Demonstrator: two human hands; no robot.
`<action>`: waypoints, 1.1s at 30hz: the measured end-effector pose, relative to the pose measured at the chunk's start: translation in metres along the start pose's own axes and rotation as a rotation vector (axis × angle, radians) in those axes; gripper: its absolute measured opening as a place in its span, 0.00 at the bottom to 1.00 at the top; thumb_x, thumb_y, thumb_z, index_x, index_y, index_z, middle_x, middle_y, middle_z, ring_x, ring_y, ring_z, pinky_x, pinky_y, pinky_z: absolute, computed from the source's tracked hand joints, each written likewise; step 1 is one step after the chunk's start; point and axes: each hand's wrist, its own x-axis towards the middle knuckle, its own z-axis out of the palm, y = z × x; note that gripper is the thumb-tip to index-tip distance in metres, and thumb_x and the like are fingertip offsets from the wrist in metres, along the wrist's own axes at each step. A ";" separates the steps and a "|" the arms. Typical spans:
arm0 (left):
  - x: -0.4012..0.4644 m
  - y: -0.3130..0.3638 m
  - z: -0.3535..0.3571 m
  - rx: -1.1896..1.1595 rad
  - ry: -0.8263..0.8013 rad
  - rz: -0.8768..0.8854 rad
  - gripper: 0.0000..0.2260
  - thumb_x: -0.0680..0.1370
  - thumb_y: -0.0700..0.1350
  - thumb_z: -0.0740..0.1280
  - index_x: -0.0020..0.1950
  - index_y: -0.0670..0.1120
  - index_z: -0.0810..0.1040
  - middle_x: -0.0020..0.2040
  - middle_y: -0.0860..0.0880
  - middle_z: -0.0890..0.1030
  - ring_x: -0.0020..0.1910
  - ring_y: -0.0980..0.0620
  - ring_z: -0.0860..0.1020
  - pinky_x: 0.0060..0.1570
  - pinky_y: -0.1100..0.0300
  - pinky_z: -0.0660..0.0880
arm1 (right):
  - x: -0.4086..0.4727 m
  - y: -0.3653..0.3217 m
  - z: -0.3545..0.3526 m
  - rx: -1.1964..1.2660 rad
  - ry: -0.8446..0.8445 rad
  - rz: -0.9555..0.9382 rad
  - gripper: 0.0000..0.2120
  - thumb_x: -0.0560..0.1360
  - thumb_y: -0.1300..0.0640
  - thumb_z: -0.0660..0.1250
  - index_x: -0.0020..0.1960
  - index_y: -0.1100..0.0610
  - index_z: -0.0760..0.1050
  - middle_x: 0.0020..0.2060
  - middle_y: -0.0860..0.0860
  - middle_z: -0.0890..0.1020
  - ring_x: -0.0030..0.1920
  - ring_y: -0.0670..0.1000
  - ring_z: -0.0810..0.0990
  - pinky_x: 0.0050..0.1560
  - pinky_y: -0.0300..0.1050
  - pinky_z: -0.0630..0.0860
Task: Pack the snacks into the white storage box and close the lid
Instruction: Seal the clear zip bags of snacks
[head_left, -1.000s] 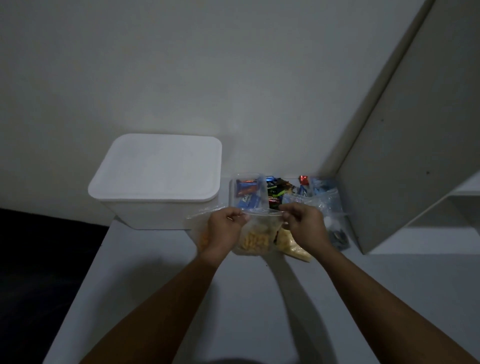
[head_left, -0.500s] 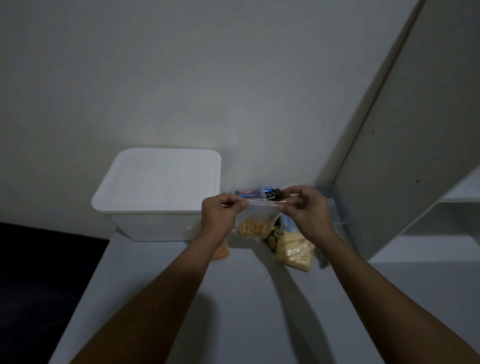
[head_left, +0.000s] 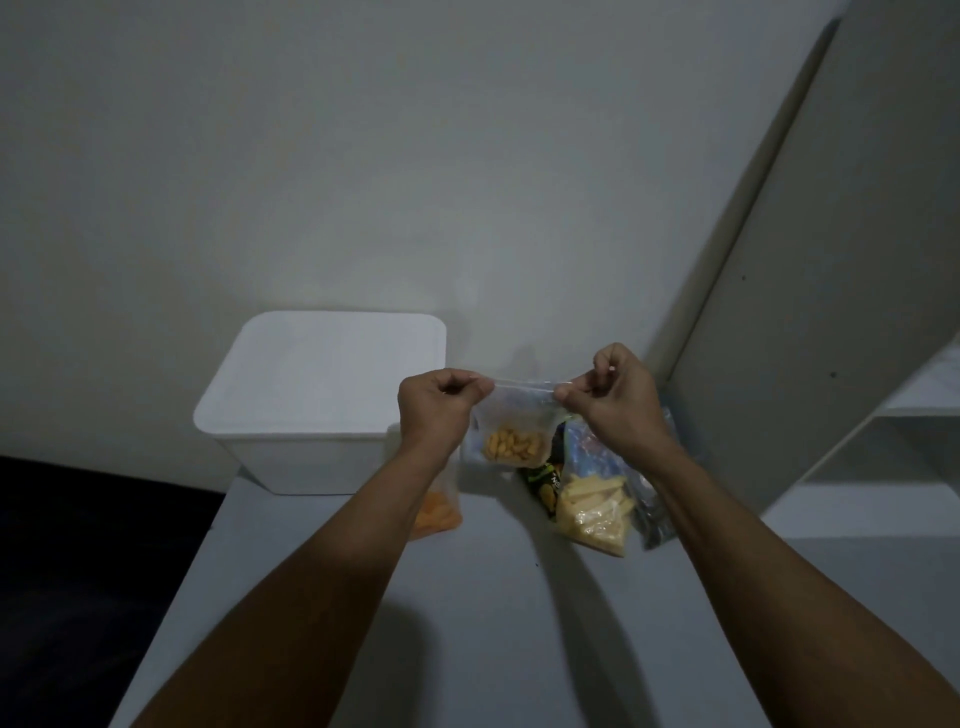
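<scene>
Lifted the bag (head_left: 511, 434) higher than half a second ago; it now hangs off the table (head_left: 493, 597) in front of the wall. My left hand (head_left: 434, 410) and right hand (head_left: 610, 397) each pinch a top corner of it, pulling the seal taut, orange snacks pooled at the bottom. Box (head_left: 324, 400) sits just left, lid still on, so nothing is packed yet. Risks: only fingertip grips on thin slick plastic, so one slip swings the bag; if the zip isn't fully pressed, tipping spills snacks. Other packs (head_left: 592, 506) lie below right; an orange one (head_left: 436, 514) is half hidden under my left wrist.
</scene>
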 end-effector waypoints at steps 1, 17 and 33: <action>0.000 0.002 0.000 -0.011 -0.005 0.000 0.03 0.70 0.34 0.73 0.44 0.36 0.84 0.35 0.50 0.82 0.30 0.67 0.78 0.34 0.77 0.72 | 0.000 -0.002 -0.001 0.001 -0.039 -0.004 0.18 0.71 0.70 0.72 0.44 0.55 0.64 0.36 0.60 0.79 0.42 0.58 0.82 0.50 0.63 0.79; -0.004 0.011 0.013 -0.005 -0.131 0.007 0.06 0.69 0.36 0.76 0.37 0.46 0.83 0.35 0.51 0.82 0.34 0.59 0.79 0.36 0.70 0.76 | -0.001 -0.013 0.003 -0.028 -0.105 -0.060 0.18 0.70 0.66 0.74 0.51 0.54 0.69 0.40 0.54 0.83 0.42 0.51 0.83 0.48 0.52 0.81; -0.011 0.009 0.012 0.039 -0.127 0.055 0.05 0.68 0.34 0.75 0.38 0.43 0.84 0.35 0.50 0.83 0.35 0.57 0.80 0.37 0.70 0.77 | 0.000 -0.016 0.003 -0.162 -0.119 -0.072 0.18 0.66 0.66 0.77 0.49 0.52 0.73 0.35 0.53 0.84 0.38 0.51 0.84 0.43 0.49 0.83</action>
